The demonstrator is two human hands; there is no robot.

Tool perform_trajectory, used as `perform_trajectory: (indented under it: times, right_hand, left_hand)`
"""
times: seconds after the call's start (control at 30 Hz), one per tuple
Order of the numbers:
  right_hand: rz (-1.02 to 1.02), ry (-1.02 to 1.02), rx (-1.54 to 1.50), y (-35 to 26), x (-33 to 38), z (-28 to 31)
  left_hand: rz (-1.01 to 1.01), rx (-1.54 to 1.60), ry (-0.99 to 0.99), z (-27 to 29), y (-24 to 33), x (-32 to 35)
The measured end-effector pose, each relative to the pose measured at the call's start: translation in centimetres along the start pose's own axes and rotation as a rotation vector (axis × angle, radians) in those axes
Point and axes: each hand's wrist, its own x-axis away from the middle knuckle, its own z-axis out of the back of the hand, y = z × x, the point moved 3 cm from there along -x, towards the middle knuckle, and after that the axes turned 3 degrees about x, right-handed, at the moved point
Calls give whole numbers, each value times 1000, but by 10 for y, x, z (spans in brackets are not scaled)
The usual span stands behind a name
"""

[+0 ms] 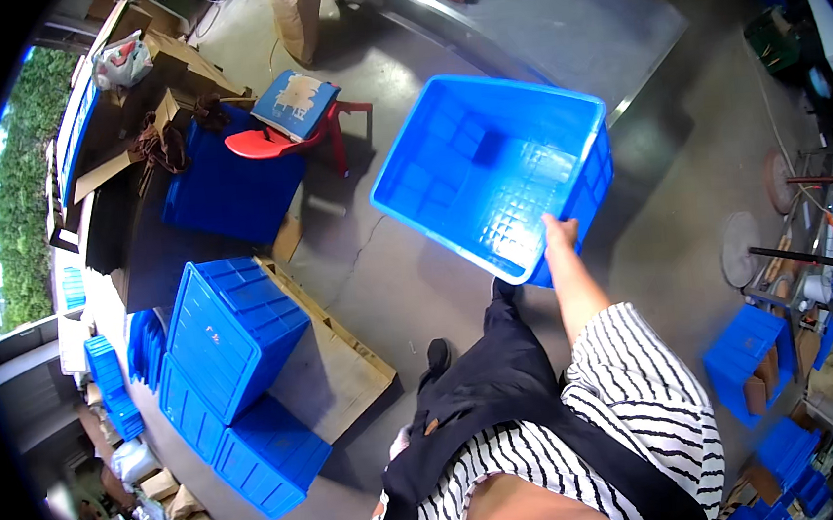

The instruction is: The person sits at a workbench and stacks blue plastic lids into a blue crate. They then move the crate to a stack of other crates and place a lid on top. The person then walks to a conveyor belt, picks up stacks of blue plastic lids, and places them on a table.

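Observation:
My right hand (559, 235) grips the near rim of a large empty blue plastic crate (488, 170). The crate is held up off the concrete floor and tilted, with its open side facing me. A striped sleeve covers my right upper arm, and I wear a black apron. Only a small pale part of my left hand (399, 445) shows low beside my hip, mostly hidden by the dark cloth. It is far from the crate, and I cannot see anything in it.
Upside-down blue crates (230, 331) are stacked on a wooden pallet (346, 365) at left. A red chair (272, 142) with a blue box stands behind them. A metal table (553, 10) lies ahead; small blue bins (742, 355) and racks stand at right.

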Motion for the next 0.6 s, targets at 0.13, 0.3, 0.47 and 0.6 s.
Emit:
perform_trajectory:
  times: [0.13,0.3,0.47,0.6]
  right_hand:
    - [-101,-151,-16,15,-29,21]
    - [-325,-151,-44,45,-57,13]
    - [-493,-430,-250,68,-82,19]
    - [-313,-522,-1,58,-67,62]
  left_hand:
    - [36,-25,-76,-24,45,20]
    - [23,-78,-118,-18,81,27]
    - [-18,-127,-132,-10,101,17]
    - [-68,-141,-123,-13,112,3]
